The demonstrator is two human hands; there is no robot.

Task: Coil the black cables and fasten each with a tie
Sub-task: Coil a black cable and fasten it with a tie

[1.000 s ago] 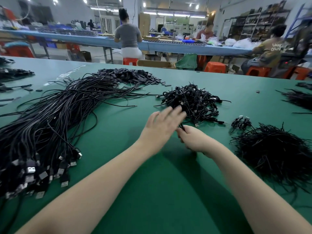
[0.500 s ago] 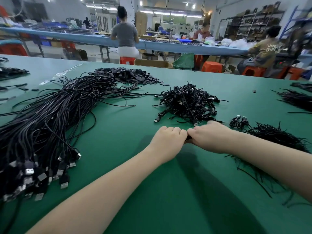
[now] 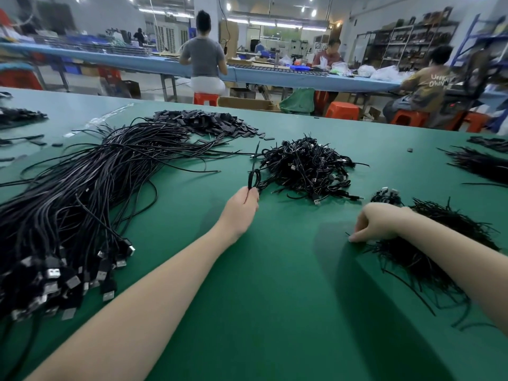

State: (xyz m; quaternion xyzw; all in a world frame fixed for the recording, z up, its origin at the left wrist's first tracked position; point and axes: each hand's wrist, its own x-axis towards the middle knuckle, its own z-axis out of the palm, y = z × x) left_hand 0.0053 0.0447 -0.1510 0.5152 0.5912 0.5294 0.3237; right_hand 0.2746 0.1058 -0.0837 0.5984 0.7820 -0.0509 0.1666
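Both forearms are bare to the frame edge, and the left hand [image 3: 242, 206] and right hand [image 3: 376, 222] wear nothing.

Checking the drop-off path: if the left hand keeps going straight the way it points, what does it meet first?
Probably the pile of coiled cables. The left hand holds a coiled cable pointing up-table, and that coil already sits at the pile's near-left fringe. Depth is unclear, so it could pass just left of it.

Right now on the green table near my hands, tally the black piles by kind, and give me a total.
Loose uncoiled cable bundle: 1
Heap of coiled cables: 1
Tie piles: 2, one under the right hand at, one at the far right edge
Flat black tab pile: 1
Total: 5 piles, plus one coiled cable in the left hand.
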